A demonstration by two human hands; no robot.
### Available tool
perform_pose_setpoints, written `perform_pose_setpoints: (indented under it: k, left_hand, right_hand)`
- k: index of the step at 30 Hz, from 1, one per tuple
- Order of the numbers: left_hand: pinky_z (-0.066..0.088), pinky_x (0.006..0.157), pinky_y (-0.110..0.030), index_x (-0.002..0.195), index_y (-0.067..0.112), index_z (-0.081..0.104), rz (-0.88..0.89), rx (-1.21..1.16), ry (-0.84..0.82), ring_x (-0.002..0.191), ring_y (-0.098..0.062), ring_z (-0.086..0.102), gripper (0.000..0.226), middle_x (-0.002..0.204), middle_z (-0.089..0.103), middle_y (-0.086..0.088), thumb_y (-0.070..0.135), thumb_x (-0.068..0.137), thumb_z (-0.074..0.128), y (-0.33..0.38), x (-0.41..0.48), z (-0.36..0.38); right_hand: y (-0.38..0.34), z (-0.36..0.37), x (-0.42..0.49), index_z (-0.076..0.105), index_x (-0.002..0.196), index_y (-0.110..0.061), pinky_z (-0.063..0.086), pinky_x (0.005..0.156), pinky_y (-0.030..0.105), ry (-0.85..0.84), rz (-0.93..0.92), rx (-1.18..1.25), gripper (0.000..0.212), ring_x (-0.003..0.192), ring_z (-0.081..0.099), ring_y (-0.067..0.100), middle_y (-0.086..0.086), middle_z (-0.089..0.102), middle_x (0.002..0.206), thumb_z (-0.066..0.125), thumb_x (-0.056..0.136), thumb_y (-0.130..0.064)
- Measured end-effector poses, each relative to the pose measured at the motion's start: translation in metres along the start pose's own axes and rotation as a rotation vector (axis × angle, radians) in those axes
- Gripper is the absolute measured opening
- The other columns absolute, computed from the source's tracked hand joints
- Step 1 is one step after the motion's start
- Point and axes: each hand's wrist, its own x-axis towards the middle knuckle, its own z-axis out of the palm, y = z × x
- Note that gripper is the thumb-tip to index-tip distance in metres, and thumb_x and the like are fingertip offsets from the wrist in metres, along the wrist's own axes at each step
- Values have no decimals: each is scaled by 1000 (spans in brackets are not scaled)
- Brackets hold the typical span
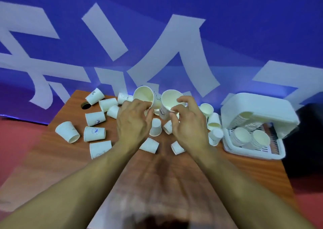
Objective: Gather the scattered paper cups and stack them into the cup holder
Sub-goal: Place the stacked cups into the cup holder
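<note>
My left hand (133, 119) grips a white paper cup (144, 94) tilted with its mouth toward me. Close beside it, my right hand (187, 122) pinches the rim of a second cup (169, 99), thumb inside. Both cups are lifted above the middle of the wooden table (157, 172). Several more white cups lie scattered on the table, such as one on its side (67, 131) at the left and an upturned one (155, 127) between my hands. The white cup holder (258, 111) stands at the right with two stacks of cups (250, 137) lying in it.
A round cable hole (86, 105) sits in the table's far left corner. A blue banner with large white characters (174, 45) hangs right behind the table. Red floor (15, 141) shows to the left, and a dark object (307, 141) lies right of the holder.
</note>
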Motion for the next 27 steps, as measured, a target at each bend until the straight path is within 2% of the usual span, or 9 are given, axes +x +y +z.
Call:
perform_pose_setpoints:
  k: [3, 6, 10, 13, 18, 20, 24, 27]
  left_hand:
    - [38, 71, -35, 93, 25, 72, 102, 18, -34, 76, -27, 51, 9, 90, 67, 5, 28, 90, 64, 38, 1, 17]
    - [40, 69, -37, 91, 24, 72, 205, 18, -56, 75, -26, 49, 15, 86, 66, 6, 30, 93, 58, 75, -1, 33]
    - [40, 68, -38, 89, 22, 71, 287, -12, -107, 73, -25, 44, 22, 84, 64, 6, 33, 95, 52, 115, -4, 52]
    - [41, 64, -36, 89, 22, 70, 337, 12, -137, 71, -26, 48, 17, 83, 64, 6, 30, 93, 56, 143, -6, 69]
    - [46, 56, -35, 91, 25, 74, 411, 17, -179, 69, -28, 55, 9, 85, 67, 5, 27, 91, 65, 185, -6, 98]
    - [45, 56, -33, 92, 25, 74, 440, 12, -203, 68, -27, 56, 6, 85, 68, 6, 25, 90, 69, 196, -8, 112]
    - [43, 58, -32, 91, 28, 75, 477, 17, -229, 71, -26, 55, 5, 85, 68, 8, 27, 90, 69, 214, -12, 142]
    - [43, 65, -35, 86, 26, 76, 494, -9, -191, 81, -28, 55, 11, 83, 70, 10, 30, 88, 66, 226, -15, 162]
  right_hand:
    - [33, -32, -10, 69, 83, -15, 47, 53, 34, 87, -31, -62, 10, 68, 60, 25, -3, 61, 96, 63, 87, -21]
    - [67, -56, -21, 69, 84, -19, 46, 50, 34, 161, -55, -165, 7, 70, 55, 25, -3, 61, 84, 66, 87, -24]
    - [106, -79, -34, 70, 82, -21, 40, 46, 30, 188, -23, -268, 7, 72, 48, 23, -5, 60, 80, 71, 87, -26]
    - [135, -93, -42, 69, 81, -20, 38, 45, 29, 222, 9, -311, 8, 73, 45, 22, -6, 58, 79, 70, 87, -25]
    - [180, -110, -46, 70, 79, -16, 44, 62, 37, 273, 28, -342, 7, 76, 46, 27, -2, 59, 76, 68, 86, -18]
    - [196, -115, -49, 69, 78, -16, 43, 64, 39, 269, 34, -364, 10, 79, 46, 28, -2, 59, 76, 65, 87, -18]
    - [228, -125, -54, 69, 79, -17, 42, 67, 42, 250, 65, -381, 9, 82, 48, 29, -2, 59, 75, 65, 87, -17]
    - [254, -125, -55, 70, 77, -16, 43, 65, 41, 251, 104, -398, 6, 81, 51, 29, -3, 61, 74, 68, 83, -16]
